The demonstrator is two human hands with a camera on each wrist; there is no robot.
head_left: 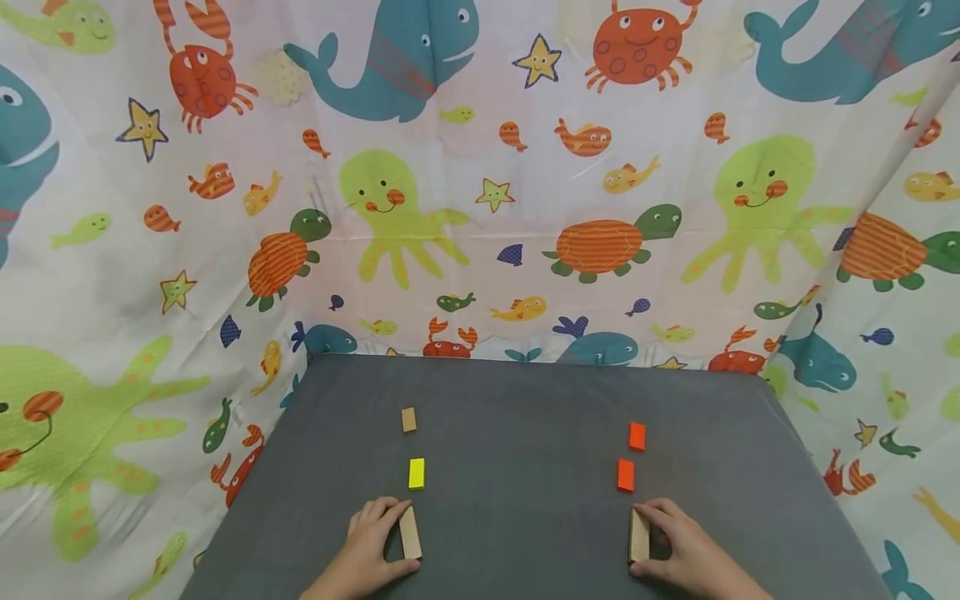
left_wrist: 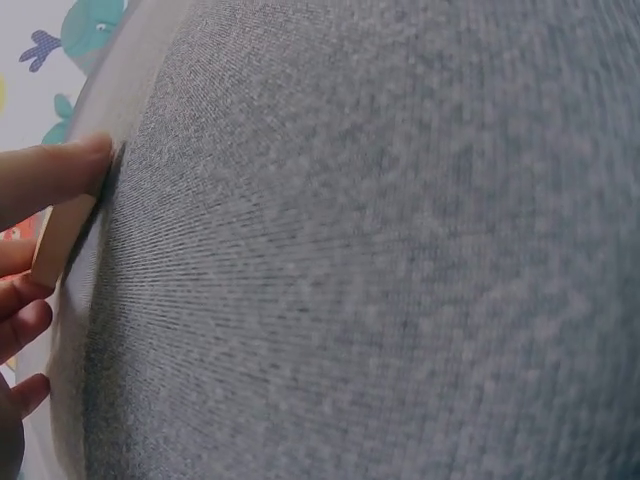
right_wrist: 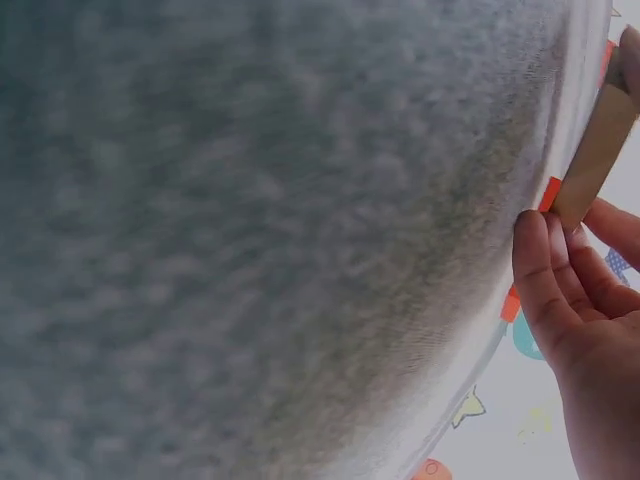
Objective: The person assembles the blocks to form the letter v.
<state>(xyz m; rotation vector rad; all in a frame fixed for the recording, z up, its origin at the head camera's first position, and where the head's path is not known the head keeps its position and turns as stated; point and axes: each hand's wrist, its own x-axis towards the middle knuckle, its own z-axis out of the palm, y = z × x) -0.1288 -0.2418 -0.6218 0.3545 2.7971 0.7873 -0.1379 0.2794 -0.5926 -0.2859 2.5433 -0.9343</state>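
Note:
On the near left of the table, my left hand (head_left: pixel 363 550) pinches a long plain wooden block (head_left: pixel 410 533) by its ends, thumb at the near end and fingers at the far end. A matching wooden block (head_left: pixel 639 536) is held the same way by my right hand (head_left: pixel 684 546) on the near right. Both wrist views show these blocks between thumb and fingers at the frame's edge. Just beyond the left block lies a yellow block (head_left: pixel 416 473), with a small tan block (head_left: pixel 408 419) farther back. Beyond the right one lie two orange-red blocks, a nearer one (head_left: pixel 626 476) and a farther one (head_left: pixel 637 437).
A dark grey cloth covers the table (head_left: pixel 517 450). Behind it and along both sides hangs a white curtain (head_left: pixel 465 317) printed with sea animals, close to the table's edges.

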